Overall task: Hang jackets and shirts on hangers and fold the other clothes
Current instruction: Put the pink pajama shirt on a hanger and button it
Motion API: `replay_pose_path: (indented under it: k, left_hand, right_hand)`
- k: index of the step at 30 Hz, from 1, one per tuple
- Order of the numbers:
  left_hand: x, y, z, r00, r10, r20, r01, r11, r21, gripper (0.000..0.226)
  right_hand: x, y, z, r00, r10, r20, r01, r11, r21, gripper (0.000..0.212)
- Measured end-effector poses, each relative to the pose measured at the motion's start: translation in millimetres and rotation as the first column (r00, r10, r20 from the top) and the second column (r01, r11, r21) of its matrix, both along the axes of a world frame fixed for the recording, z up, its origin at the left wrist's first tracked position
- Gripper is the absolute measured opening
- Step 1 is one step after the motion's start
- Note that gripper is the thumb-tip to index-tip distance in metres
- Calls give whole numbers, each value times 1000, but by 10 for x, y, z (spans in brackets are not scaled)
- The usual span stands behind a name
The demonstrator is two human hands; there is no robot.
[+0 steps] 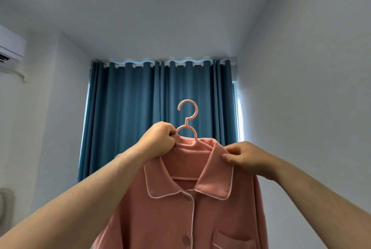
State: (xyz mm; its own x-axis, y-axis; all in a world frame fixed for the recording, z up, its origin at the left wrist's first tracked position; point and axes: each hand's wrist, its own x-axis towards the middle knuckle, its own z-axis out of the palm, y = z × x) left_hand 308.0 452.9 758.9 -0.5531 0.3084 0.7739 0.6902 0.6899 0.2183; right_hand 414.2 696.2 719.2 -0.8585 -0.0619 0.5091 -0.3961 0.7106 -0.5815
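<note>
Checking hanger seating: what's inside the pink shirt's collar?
The pink hanger: hook and neck rise out of the pink shirt collar. The left hand grips one hanger shoulder; the right hand pinches the collar. The hanger's arms are covered by fabric.

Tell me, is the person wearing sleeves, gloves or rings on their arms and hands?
No. Both forearms are bare as far as the picture shows, with no sleeves in view. The left hand and the right hand have no gloves, and no rings, watch or bracelet can be seen on the fingers or wrists.

No legible text, label, brand, number or sign on any surface in view.
</note>
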Motion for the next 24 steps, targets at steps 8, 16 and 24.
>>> replay_pose_path:
  k: [8, 16, 24]
  left_hand:
    - [-59, 63, -70, 989, 149, 2, -148, 984, -100, 27]
    - [-95, 8, -3, 996, 89, 6, -89, 996, -25, 31]
    - [10, 87, 42, 995, 55, -78, -64, 990, -129, 30]
  right_hand:
    - [-280, -27, -142, 795, -326, -511, 458, 875, 155, 38]
    - [-412, -23, -334, 720, -534, -444, 649, 744, 159, 29]
    - [-353, -203, -225, 501, 145, -853, 554, 703, 446, 39]
